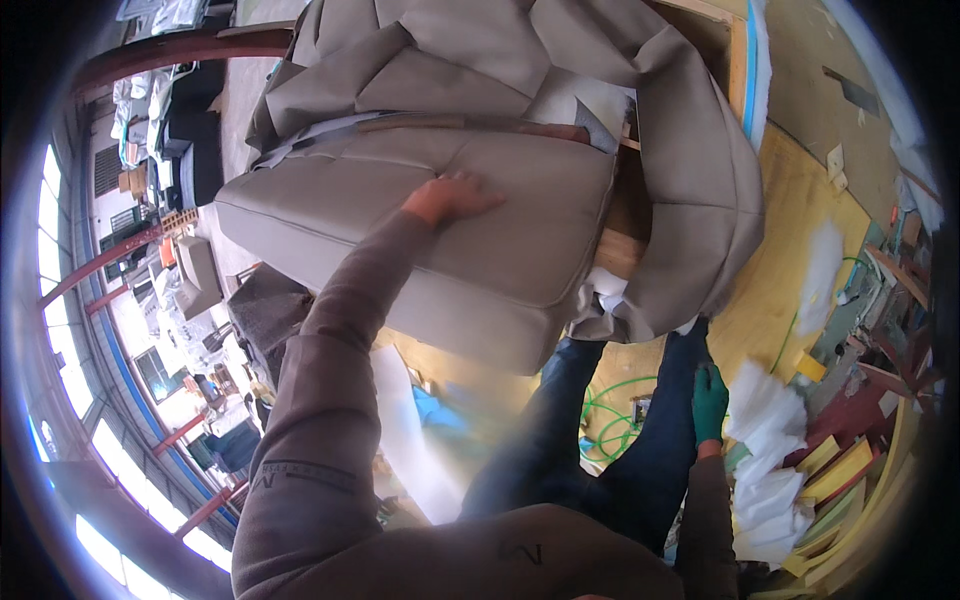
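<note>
Grasping nothing, our bare left hand (455, 198) is lying palm-down, its fingers loosely extended, on the upper face of a taupe upholstered block (520, 240). Our green-gloved right hand (710, 400) is resting beside the right thigh (655, 460), well apart from the work, and we cannot tell whether its fingers are closing on anything. The block is occupying the middle of the view, directly before us, with a loose taupe cover (440, 80) folding in heavy creases beyond its far edge and curving round its right side across a gap. We are judging the step in hand to be a pressing or smoothing of the covered face by touch; a next move would be calling for both hands on the loose cover, drawing it evenly without adding creases. Within the gap, a wooden frame (625, 215) is forming an open hollow, with white padding (607, 287) showing at its near end. At the upper right, a wood-edged recess (739, 60) is opening, its contents unclear to us. Far to the left, brown boxes (132, 182) are appearing too small for us to tell what they are containing.
</note>
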`<action>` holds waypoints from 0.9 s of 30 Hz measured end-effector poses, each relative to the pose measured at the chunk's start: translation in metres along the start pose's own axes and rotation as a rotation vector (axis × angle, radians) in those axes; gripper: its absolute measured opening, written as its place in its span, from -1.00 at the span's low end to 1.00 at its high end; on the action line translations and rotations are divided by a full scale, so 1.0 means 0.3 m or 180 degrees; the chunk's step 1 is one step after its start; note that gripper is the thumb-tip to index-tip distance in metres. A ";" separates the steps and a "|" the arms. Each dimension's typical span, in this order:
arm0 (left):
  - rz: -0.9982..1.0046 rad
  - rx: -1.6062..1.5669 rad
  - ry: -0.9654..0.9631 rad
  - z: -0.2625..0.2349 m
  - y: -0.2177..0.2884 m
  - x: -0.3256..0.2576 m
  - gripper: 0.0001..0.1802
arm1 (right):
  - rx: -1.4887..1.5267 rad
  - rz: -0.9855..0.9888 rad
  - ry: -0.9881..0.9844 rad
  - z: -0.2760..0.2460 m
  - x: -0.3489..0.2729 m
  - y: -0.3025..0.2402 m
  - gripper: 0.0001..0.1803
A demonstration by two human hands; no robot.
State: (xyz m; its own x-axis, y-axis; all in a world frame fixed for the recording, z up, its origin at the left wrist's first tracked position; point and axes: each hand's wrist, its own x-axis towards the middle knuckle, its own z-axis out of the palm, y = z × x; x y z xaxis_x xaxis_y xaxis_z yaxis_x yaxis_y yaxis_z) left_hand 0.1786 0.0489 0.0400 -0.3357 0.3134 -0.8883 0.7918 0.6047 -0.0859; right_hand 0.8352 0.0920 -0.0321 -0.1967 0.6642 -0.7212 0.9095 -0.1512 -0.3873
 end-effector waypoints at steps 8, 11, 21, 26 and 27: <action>-0.0359 0.0097 0.0364 0.027 0.018 0.012 0.14 | -0.1717 -0.2011 0.0180 -0.005 0.131 0.031 -0.85; -0.0488 0.0115 0.0371 0.039 0.059 0.018 0.09 | -0.1974 -0.2221 0.0085 -0.141 0.204 0.059 -0.86; -0.0238 0.0444 0.0513 0.150 0.393 0.048 -0.04 | -0.1435 -0.1526 -0.0630 -0.308 0.356 0.084 -0.82; 0.0243 0.0193 0.0693 0.164 0.539 -0.070 0.02 | -0.1260 -0.1616 -0.0575 -0.319 0.358 0.076 -0.83; 0.0306 0.0429 0.0768 0.164 0.564 -0.097 0.01 | -0.1205 -0.1647 -0.0535 -0.316 0.356 0.076 -0.83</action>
State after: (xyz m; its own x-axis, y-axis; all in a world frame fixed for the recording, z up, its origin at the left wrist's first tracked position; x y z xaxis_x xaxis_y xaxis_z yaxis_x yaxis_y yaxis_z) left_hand 0.3474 0.1059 0.0291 -0.3549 0.5394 -0.7636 0.8810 0.4662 -0.0801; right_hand 0.8696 0.2290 -0.0635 -0.6695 0.4541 -0.5879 0.7421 0.4450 -0.5013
